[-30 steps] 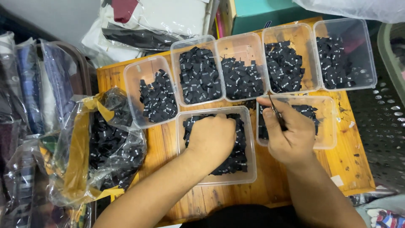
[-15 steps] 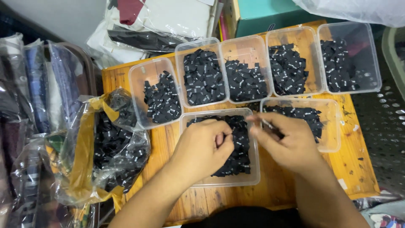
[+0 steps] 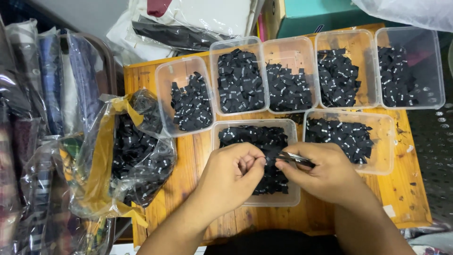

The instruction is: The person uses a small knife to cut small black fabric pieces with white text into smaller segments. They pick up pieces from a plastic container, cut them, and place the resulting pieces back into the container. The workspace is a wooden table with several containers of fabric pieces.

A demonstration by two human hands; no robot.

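**Sorting small black labels over the near tray**

Best done low and slow: keep the work directly above the near clear tray (image 3: 292,200) so anything dropped lands among its own kind, not on the bare tabletop (image 3: 188,189). Pinch one black label (image 3: 267,162) at a time, close to its edge, and bring the metal tweezers (image 3: 295,158) in flat rather than stabbing. Probably wise to check for a second label clinging behind.

Left hand (image 3: 231,182) curled, knuckles up, thumb and forefinger pressed together at the tips, apparently on a label, though too little shows to be sure. Right hand (image 3: 325,174) likewise palm down, grip clamped around the tweezers, their tips aimed leftward and nearly meeting the left fingertips. Both forearms entering from the near edge of the tabletop, converging over the tray.

Elsewhere: a second tray (image 3: 384,141) just right of the first, five more trays (image 3: 441,71) along the far edge, all holding labels, and a crumpled plastic bag (image 3: 94,189) of them hanging off the left edge.
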